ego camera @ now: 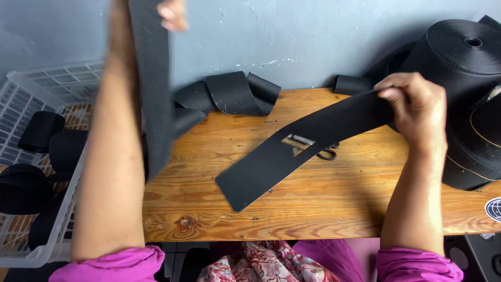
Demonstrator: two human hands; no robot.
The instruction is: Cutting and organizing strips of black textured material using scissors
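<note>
While a white plastic basket (62,83) at the left held rolled black webbing pieces (42,130), the wooden table (323,203) stood against a grey wall (313,36), with scissors (326,152) and a large webbing roll (464,57) on it. High above, the left hand (172,14) pinched a hanging webbing strip (154,94). Over the table, the right hand (415,107) gripped another cut strip (292,149), its free end resting on the wood.

Matt black woven webbing strip (292,151) — glossy knotted pine tabletop (323,203)
</note>
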